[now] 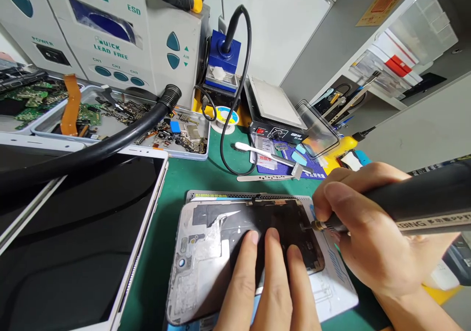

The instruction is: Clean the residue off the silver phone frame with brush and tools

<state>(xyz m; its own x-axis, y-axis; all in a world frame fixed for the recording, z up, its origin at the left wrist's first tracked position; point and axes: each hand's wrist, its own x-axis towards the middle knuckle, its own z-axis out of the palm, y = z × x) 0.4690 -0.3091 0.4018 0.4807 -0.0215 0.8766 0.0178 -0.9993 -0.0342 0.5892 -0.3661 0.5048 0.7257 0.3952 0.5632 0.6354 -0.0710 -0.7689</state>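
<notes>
A phone screen panel point(208, 260) lies with its dark, foil-patched back facing up. Three stretched fingers of my left hand point(272, 287) rest flat on its lower middle. My right hand point(379, 223) is closed around a thick black pen-shaped rotary tool point(437, 198) with printed lettering along its side. The tool's brass-coloured nose points left, its thin tip at the panel's right end; whether the tip touches is too small to tell. Beneath the panel is a light grey work pad point(340, 282) with printed markings.
White tablets point(84, 233) lie at left, crossed by a black hose point(121, 139) from the hot air station point(154, 21). Behind are a tray point(198, 156) of circuit boards, a solder spool point(224, 120), a heating plate point(281, 107), a toothbrush point(263, 151) and tweezers point(265, 178).
</notes>
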